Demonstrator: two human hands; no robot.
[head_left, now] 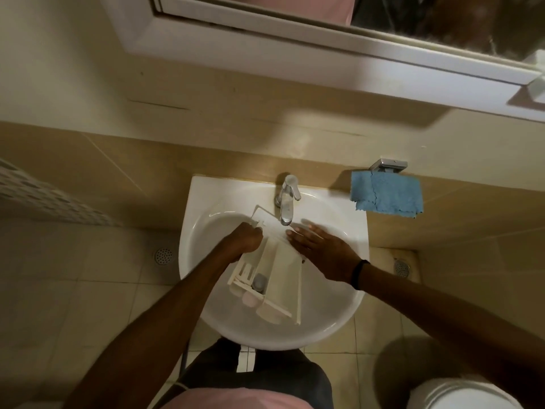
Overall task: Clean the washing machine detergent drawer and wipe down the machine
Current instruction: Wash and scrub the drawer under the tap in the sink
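While left hand [246, 239] grips detergent drawer [283, 273] in sink [206, 196] (under tap [287, 199]), right hand [321, 249] spread flat.

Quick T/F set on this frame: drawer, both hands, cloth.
1. The drawer lies in the sink. True.
2. The left hand holds the cloth. False: it grips the drawer's left side; the cloth hangs on the wall to the right of the sink.
3. The right hand is flat, with its fingers straight, at the drawer's right side. True.
4. The cloth is red. False: it is blue.
5. The right wrist wears a dark band. True.
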